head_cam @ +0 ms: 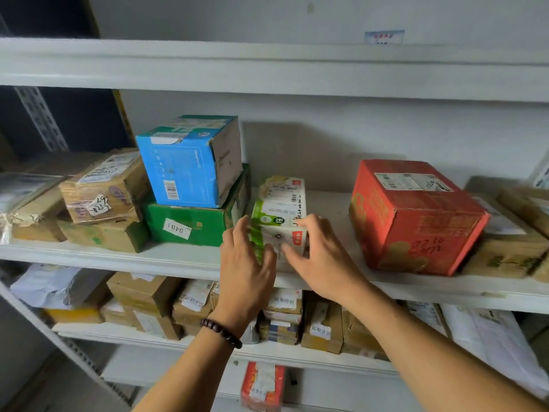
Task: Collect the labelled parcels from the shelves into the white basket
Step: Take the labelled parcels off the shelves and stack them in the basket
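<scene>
White-and-green parcel (280,203), boxy, glossy wrap with paper labels, sits on the middle white metal shelf (178,257) between green carton (190,224) and red carton (416,221). Left hand (246,263), dark bead bracelet (221,333) on the wrist, clasps the parcel's left side, thumb on the front. Right hand (320,257) curls over its right top edge, thumb on the front. Blue carton (184,171), scuffed cardboard, is stacked on the green one. Brown taped boxes (101,188) at left.

We see white painted flat shelf boards (267,66) in tiers against a plain pale grey wall (386,138), a perforated grey metal upright (40,118) at left before a dark recess.
</scene>
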